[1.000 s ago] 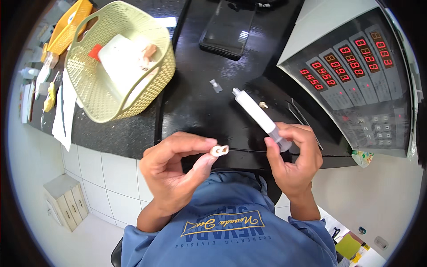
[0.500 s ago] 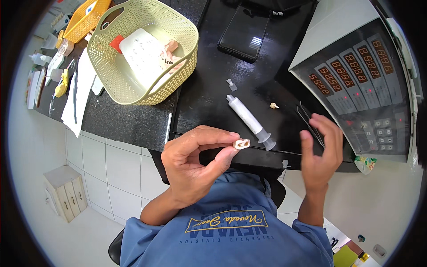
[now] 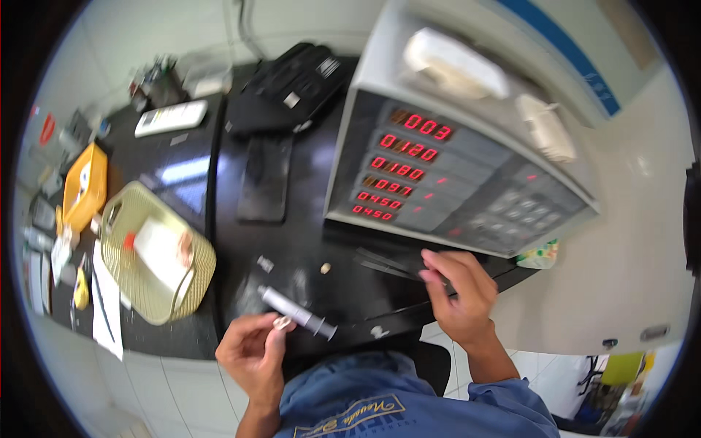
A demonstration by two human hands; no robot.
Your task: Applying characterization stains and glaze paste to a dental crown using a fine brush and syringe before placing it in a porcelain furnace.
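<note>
Between the thumb and index finger of my left hand (image 3: 252, 356) is a small whitish tooth (image 3: 282, 322), pinched above the front edge of the black worktop. Just beyond it lies a clear plastic syringe (image 3: 298, 312) with white contents. A small clear cap (image 3: 265, 263) is past the syringe's tip, and a little cream-coloured tooth-like piece (image 3: 325, 269) rests to its right. My right hand (image 3: 461, 292) is at the near end of the metal tweezers (image 3: 387, 263), which lie on the worktop. Its thumb and index finger are bent but apart, with the tweezers' end by the thumb.
A grey machine (image 3: 453, 182) with red lit digits stands at the back right. On the left are a pale green basket (image 3: 162, 305) with paper inside and an orange basket (image 3: 85, 187). A dark phone (image 3: 264, 179), a black bag (image 3: 292, 87) and a white remote (image 3: 171, 118) lie farther back.
The view has swung up and to the right, showing more of the machine and worktop's back. My right hand has come to the tweezers' end. My left hand still pinches the tooth.
</note>
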